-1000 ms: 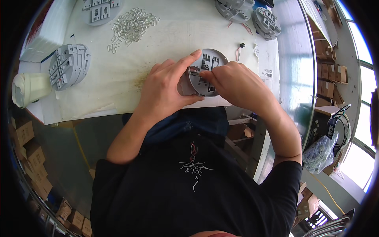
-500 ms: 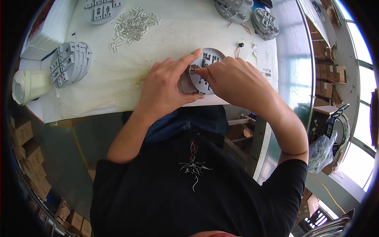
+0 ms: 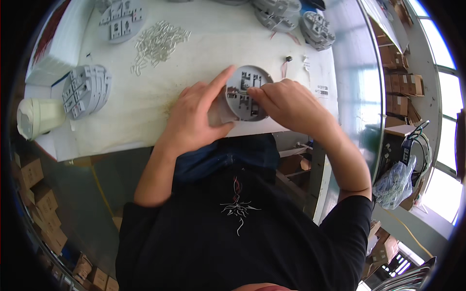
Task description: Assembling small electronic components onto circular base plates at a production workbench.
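A round grey plastic housing (image 3: 247, 114) with slots and dark small parts lies near the table's front edge, between my hands. My left hand (image 3: 191, 114) is at its left side, thumb and forefinger spread wide around that side. No grip by that hand shows. My right hand (image 3: 296, 104) covers the housing's right part, its fingers curled in and its thumb tip over the middle of the slotted face. What those fingers pinch, if anything, is hidden. A pile of small clear tube-like pieces (image 3: 160, 44) lies farther off to the left.
Stacked grey housings (image 3: 85, 92) stand at the left, beside a pale green container (image 3: 41, 116). Another slotted housing (image 3: 121, 22) lies at the far left. More stacks (image 3: 276, 14) sit at the far right. A small black part with wires (image 3: 289, 59) lies right of my work.
My left hand has loosened from the housing and spread its fingers. My right thumb has shifted from the left slot toward the middle. The whole view has tilted slightly.
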`<state>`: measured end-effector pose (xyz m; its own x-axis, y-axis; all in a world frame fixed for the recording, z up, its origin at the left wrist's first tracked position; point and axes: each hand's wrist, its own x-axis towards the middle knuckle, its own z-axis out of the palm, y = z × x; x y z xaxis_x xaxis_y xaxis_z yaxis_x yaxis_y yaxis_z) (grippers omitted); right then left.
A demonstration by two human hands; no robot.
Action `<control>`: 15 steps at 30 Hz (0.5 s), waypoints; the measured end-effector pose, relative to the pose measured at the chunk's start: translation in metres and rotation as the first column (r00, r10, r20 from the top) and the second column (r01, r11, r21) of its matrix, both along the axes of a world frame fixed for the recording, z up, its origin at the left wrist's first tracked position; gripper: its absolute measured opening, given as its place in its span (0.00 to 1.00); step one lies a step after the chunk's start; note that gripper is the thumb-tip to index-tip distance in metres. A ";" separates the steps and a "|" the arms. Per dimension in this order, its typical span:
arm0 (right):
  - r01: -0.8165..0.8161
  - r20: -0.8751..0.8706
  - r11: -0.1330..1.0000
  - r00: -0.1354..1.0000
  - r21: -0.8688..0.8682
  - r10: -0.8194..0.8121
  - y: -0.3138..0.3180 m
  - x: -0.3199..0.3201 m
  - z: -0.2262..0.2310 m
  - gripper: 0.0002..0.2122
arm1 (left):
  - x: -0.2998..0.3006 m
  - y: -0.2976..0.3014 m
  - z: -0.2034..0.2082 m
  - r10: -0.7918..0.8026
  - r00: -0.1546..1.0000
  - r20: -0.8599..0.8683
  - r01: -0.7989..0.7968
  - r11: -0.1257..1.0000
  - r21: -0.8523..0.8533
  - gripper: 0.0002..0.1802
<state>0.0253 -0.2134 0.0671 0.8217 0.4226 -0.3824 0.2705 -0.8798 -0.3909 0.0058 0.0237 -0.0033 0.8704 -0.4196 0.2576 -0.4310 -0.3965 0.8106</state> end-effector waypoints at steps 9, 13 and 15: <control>-0.055 0.655 0.894 0.700 0.445 -0.283 -0.010 -0.061 -0.040 0.24 | 0.002 -0.021 -0.006 0.093 0.985 -0.147 -0.132 0.948 -0.290 0.18; 0.390 0.341 0.461 0.339 0.797 -0.877 -0.122 -0.011 -0.018 0.25 | 0.003 -0.008 -0.011 0.125 0.992 -0.009 -0.125 0.988 -0.095 0.15; 0.423 0.157 0.210 0.156 0.882 -0.975 -0.239 0.012 -0.030 0.25 | 0.004 -0.011 -0.011 0.112 0.994 0.018 -0.109 0.989 -0.103 0.14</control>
<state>0.0377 -0.4519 0.0370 0.6480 -0.6858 0.3315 0.0189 -0.4206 -0.9070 0.0095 0.0128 -0.0142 0.9032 -0.2917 0.3147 -0.4084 -0.3592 0.8391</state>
